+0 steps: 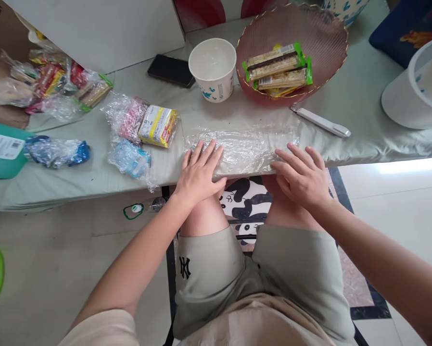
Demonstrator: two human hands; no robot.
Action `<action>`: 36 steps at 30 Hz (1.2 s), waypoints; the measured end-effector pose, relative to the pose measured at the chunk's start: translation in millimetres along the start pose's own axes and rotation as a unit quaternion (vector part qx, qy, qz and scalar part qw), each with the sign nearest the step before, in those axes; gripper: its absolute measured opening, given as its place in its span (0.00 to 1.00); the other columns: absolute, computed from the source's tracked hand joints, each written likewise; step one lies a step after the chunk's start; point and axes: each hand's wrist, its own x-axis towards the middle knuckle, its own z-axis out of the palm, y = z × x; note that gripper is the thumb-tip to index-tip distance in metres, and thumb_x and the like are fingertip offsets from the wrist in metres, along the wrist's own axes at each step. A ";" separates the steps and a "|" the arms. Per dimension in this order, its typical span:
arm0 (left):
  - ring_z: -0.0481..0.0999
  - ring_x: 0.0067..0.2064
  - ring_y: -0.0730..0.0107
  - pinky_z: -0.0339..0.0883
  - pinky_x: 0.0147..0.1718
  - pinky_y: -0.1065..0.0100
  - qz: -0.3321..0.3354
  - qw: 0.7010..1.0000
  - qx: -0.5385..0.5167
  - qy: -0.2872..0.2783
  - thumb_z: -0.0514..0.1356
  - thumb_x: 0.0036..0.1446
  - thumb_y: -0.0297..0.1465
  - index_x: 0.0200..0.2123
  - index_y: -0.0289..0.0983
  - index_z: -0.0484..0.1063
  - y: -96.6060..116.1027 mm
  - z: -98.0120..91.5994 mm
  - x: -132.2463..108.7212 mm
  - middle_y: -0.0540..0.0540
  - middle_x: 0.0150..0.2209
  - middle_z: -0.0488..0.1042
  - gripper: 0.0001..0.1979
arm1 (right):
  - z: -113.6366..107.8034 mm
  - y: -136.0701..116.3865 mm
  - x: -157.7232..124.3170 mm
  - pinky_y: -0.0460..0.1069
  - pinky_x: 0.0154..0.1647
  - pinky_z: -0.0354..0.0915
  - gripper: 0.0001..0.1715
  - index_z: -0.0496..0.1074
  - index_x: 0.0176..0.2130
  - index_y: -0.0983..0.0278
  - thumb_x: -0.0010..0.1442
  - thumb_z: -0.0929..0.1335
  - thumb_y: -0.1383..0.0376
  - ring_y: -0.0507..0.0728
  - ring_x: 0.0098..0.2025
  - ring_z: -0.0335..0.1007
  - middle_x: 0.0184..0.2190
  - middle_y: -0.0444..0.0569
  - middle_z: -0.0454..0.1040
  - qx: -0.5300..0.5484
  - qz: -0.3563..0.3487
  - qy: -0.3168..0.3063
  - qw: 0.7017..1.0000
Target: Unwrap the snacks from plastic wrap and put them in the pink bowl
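A sheet of clear plastic wrap (243, 146) lies flat near the front edge of the table (346, 96). My left hand (198, 172) rests flat on its left end, fingers stretched out and slightly apart. At the sheet's right end lies my right hand (302, 175), also flat with fingers spread, holding nothing. Behind the sheet stands a pink mesh bowl (310, 29) holding wafer packs in green-edged wrappers (279, 67). A white paper cup (213, 69) stands left of the bowl.
A yellow wrapped snack pack (158, 126) and crumpled wrappers (127, 137) lie left of the sheet, with more snack bags (53, 84) farther left. A black phone (171, 70) lies at the back. A white cutter (320, 121) and a white tub (418, 86) sit right.
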 end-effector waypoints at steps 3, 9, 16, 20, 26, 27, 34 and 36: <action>0.54 0.76 0.40 0.59 0.69 0.39 0.031 0.999 0.010 0.026 0.62 0.59 0.27 0.70 0.39 0.62 -4.5 -0.5 -10.7 0.38 0.74 0.58 0.36 | -4.9 7.5 9.4 0.69 0.71 0.55 0.12 0.78 0.41 0.56 0.68 0.64 0.66 0.67 0.69 0.67 0.57 0.48 0.80 0.024 0.018 0.016 0.999; 0.82 0.53 0.54 0.77 0.56 0.52 0.084 0.975 -0.032 0.201 0.57 0.59 0.21 0.39 0.39 0.79 -13.3 2.6 -34.4 0.41 0.45 0.84 0.13 | -19.8 10.5 18.4 0.75 0.71 0.48 0.16 0.77 0.50 0.55 0.66 0.65 0.66 0.74 0.73 0.57 0.65 0.53 0.72 -0.013 0.092 0.038 0.995; 0.81 0.38 0.61 0.75 0.37 0.60 0.137 0.967 -0.027 0.213 0.57 0.61 0.22 0.35 0.39 0.76 39.4 5.5 -48.5 0.45 0.34 0.82 0.10 | -9.3 -56.4 -2.2 0.62 0.69 0.56 0.17 0.73 0.53 0.50 0.67 0.66 0.65 0.64 0.70 0.65 0.62 0.46 0.75 -0.016 -0.040 0.021 0.999; 0.81 0.40 0.61 0.75 0.40 0.60 0.197 0.945 -0.141 0.220 0.58 0.63 0.31 0.43 0.37 0.76 56.9 -8.1 -47.5 0.43 0.39 0.83 0.08 | -4.8 -63.5 -1.8 0.59 0.64 0.61 0.08 0.71 0.39 0.56 0.64 0.66 0.70 0.62 0.63 0.73 0.47 0.44 0.83 0.095 -0.015 0.091 0.991; 0.82 0.43 0.69 0.76 0.40 0.68 0.142 0.941 -0.284 0.115 0.49 0.63 0.19 0.52 0.37 0.75 7.9 -17.3 -25.1 0.43 0.50 0.81 0.21 | -11.4 -30.2 -11.0 0.66 0.67 0.63 0.05 0.65 0.33 0.57 0.62 0.67 0.64 0.66 0.63 0.72 0.40 0.47 0.82 0.442 0.054 0.068 0.893; 0.82 0.47 0.68 0.76 0.42 0.67 0.148 0.953 -0.251 0.089 0.49 0.61 0.17 0.54 0.38 0.75 4.1 -14.6 -20.9 0.43 0.55 0.80 0.24 | -12.5 -26.6 -12.1 0.67 0.68 0.62 0.06 0.65 0.33 0.57 0.63 0.67 0.62 0.66 0.63 0.72 0.40 0.47 0.82 0.488 0.075 0.066 0.867; 0.81 0.36 0.72 0.68 0.26 0.71 0.222 0.961 -0.145 0.079 0.57 0.64 0.22 0.59 0.45 0.73 37.0 12.8 0.0 0.42 0.68 0.70 0.23 | -18.9 -27.7 -8.7 0.67 0.70 0.62 0.18 0.66 0.30 0.56 0.62 0.73 0.51 0.64 0.61 0.75 0.36 0.45 0.82 0.578 0.164 0.085 0.795; 0.80 0.36 0.73 0.68 0.29 0.71 0.211 0.950 -0.201 0.110 0.56 0.67 0.25 0.46 0.40 0.79 39.9 13.8 4.8 0.44 0.52 0.82 0.12 | -19.9 -27.8 -9.1 0.66 0.69 0.63 0.16 0.68 0.31 0.56 0.61 0.74 0.52 0.64 0.59 0.76 0.35 0.45 0.81 0.565 0.170 0.097 0.801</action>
